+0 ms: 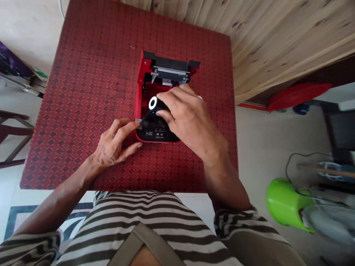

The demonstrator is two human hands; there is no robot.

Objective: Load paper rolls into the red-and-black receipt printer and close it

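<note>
A small red-and-black printer (pixel 159 135) stands on the table with its hinged lid (pixel 174 66) raised, showing a dark roller under the lid. Between the thumb and fingers of my right hand (pixel 188 114) is a black roll with a white core (pixel 153 102), tilted over the printer's open bay. Dark film seems to hang from the roll toward the front panel; its end is hard to make out. My left hand (pixel 115 144) rests at the printer's front left corner, fingertips on its edge and thumb spread apart below. My right hand covers the bay's right side.
The printer sits on a table with a red patterned cloth (pixel 91 81). Wooden boards (pixel 266 40) border its far and right sides. A green plastic tub (pixel 285 203) is on the floor at right, and a wooden chair (pixel 13 129) is at left.
</note>
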